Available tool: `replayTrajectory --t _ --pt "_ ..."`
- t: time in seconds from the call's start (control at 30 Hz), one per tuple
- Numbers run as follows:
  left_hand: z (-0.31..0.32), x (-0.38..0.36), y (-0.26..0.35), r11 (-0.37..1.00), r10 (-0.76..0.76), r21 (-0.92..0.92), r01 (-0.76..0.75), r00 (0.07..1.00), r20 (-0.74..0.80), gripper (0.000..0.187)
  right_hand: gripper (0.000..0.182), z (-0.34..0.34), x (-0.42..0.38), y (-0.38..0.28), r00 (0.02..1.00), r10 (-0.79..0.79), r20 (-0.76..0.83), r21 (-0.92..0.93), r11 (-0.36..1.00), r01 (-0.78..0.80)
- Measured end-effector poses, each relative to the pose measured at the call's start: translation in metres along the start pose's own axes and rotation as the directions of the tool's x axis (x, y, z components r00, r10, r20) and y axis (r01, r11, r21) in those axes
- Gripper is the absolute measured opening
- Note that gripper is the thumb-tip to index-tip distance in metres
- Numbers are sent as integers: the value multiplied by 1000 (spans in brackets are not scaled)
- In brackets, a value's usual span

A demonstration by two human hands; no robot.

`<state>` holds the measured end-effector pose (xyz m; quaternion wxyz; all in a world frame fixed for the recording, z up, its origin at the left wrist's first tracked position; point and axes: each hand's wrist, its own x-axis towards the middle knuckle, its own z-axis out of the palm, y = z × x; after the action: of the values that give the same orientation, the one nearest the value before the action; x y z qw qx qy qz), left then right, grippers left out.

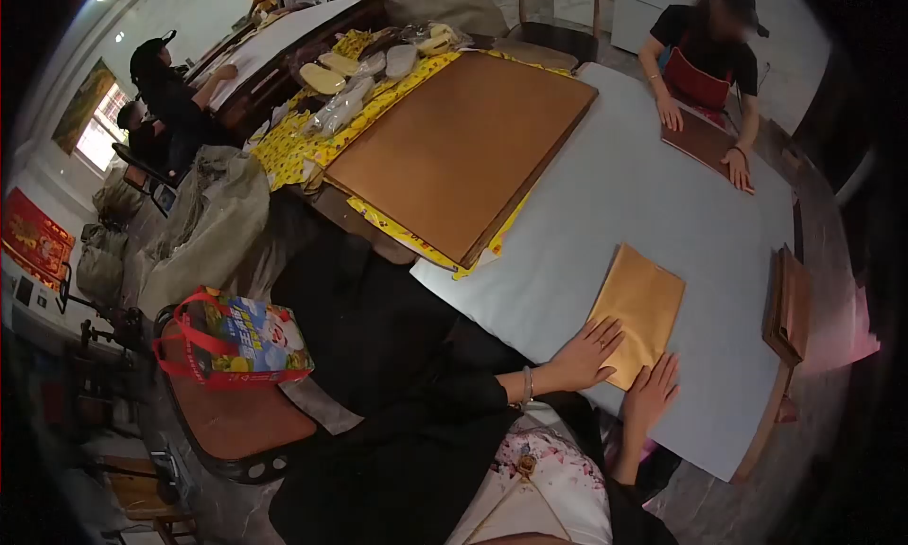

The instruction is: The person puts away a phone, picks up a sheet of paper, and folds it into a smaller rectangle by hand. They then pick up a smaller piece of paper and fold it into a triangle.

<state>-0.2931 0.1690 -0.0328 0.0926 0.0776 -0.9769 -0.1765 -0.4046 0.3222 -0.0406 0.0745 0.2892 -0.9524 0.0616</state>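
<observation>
Both left hand (598, 352) and right hand (651, 394) lay flat, grips apart, on the gold sheet (640, 294) atop the pale surface (728, 252), lower right of the frame.

My left hand (596, 351) hides part of the golden sheet (645, 290); at upper right, 1 co-worker's face (734, 17) is blurred.

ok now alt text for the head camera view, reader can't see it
Both hands, left and right, press on a folded gold sheet on a pale table cover. Across the table, another person rests both hands on a brown piece; a large brown stack lies nearby.
</observation>
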Motion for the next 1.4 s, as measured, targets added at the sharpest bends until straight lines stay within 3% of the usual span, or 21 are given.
replayTrajectory --t 0.2,0.27,0.37,0.5,0.53,0.7,0.8,0.97,1.0,1.07,1.2,1.33,1.37,1.4 --pt "1 1 0 1000 -1 15 1 1000 -13 69 49 -6 -1 2 1000 -3 -7 136 991 4" --pt "0 1 0 1000 3 25 -2 1000 -19 69 49 -6 -5 6 988 -142 -67 102 984 149" --pt "-1 0 1 999 2 33 -1 1000 -20 69 50 -3 -5 6 984 -175 -43 111 978 178" --pt "-2 0 0 1000 5 15 -4 1000 -9 68 48 -2 -5 5 986 -164 -34 90 982 167" --pt "5 0 -1 1000 30 4 -30 992 -123 69 48 -2 -5 6 988 -154 -3 107 982 153" --pt "2 -1 -1 997 14 -76 -23 994 -106 77 47 -2 -8 6 992 -122 33 89 989 119" --pt "5 0 -2 998 51 -35 -59 979 -196 81 46 -6 -12 9 996 -79 34 85 993 76" --pt "-5 3 -1 998 19 -55 -20 1000 -12 81 47 -1 -14 15 997 -41 64 90 995 36" --pt "-3 3 -2 999 35 7 -34 996 -81 82 46 -7 -14 14 996 -29 81 111 994 20" --pt "-4 4 -1 999 7 -41 -9 999 -41 82 46 -1 -18 15 998 -64 -4 119 991 64" --pt "5 4 -5 998 42 52 -36 993 -109 81 44 -1 -19 19 999 -23 -44 215 976 32" --pt "-1 5 -2 999 29 35 -27 998 -57 80 40 4 -22 19 995 15 -101 232 973 9" --pt "3 6 -1 998 36 45 -32 994 -102 80 39 4 -22 18 991 25 -132 282 959 13" --pt "4 7 -2 997 69 36 -66 993 -99 80 32 -2 -19 15 961 30 -275 330 942 65"
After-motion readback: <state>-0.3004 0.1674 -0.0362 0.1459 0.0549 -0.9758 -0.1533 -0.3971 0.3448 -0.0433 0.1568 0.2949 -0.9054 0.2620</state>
